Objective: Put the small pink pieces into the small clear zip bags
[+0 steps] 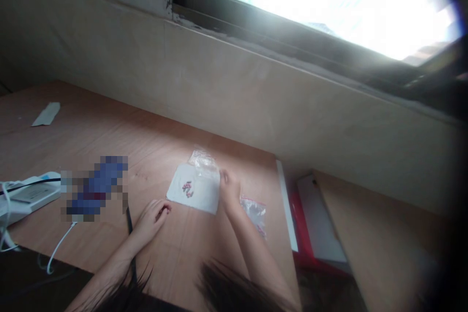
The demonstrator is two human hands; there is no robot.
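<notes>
A white square mat [201,198] lies on the wooden table, with several small pinkish-red and dark pieces [187,189] grouped on it. Across its back edge rests a clear plastic bag [203,162]. My left hand [151,218] lies on the table just left of the mat, fingers loosely curled and no object visible in them. At the mat's right edge is my right hand [230,189], fingers bent together close to the clear bag; whatever they hold is too small or hidden. Beside the right wrist sits a second clear bag [255,214] with reddish bits in it.
To the left are a blurred-out blue object [97,187] with a white cable [60,243], and a white power strip [34,195]. A paper strip [47,114] lies farther back. Wall and window [310,5] border the table's back; a red item [303,224] is in the right gap.
</notes>
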